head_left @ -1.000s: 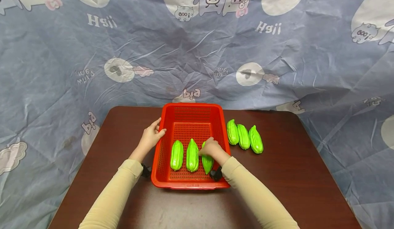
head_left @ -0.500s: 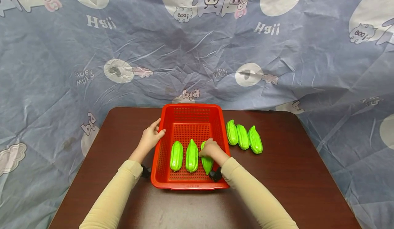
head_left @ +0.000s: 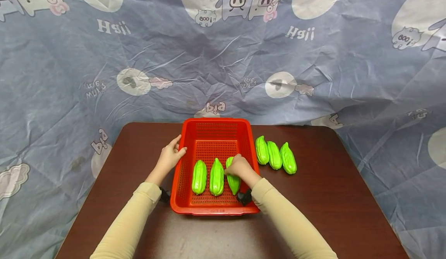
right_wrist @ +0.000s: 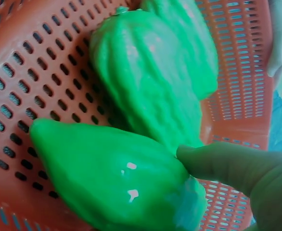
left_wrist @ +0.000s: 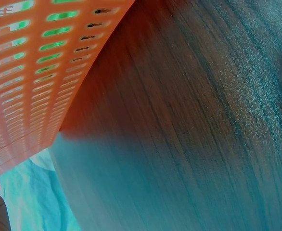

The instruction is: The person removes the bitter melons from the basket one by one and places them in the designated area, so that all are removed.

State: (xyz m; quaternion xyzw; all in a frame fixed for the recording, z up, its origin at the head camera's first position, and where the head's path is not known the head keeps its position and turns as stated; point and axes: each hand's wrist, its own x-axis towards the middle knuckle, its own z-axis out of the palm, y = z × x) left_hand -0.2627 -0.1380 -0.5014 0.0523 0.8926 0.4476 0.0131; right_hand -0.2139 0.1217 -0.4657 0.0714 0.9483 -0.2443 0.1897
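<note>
A red slotted plastic basket point(head_left: 216, 211) sits on the table, with my left hand point(head_left: 169, 157) holding its left rim, thumb over the edge. Inside the basket my right hand point(head_left: 241, 170) grips the rightmost green bitter melon point(head_left: 234, 184), whose pointed end faces me. In the right wrist view my thumb point(right_wrist: 227, 166) presses against the blunt end of this held melon point(right_wrist: 107, 175). Two more bitter melons, a left one point(head_left: 199, 177) and a middle one point(head_left: 216, 177), lie side by side to its left. The left wrist view shows mostly the basket's outer wall point(left_wrist: 30, 91).
Three more bitter melons, a near-basket one point(head_left: 262, 150), a middle one point(head_left: 274, 155) and an outer one point(head_left: 288, 159), lie on the brown table point(head_left: 331, 189) right of the basket. A printed grey-blue cloth point(head_left: 223, 57) hangs behind the table.
The held bitter melon has shifted slightly toward the far end of the basket with my right hand. My left hand stays on the rim. The head view has tilted a little.
</note>
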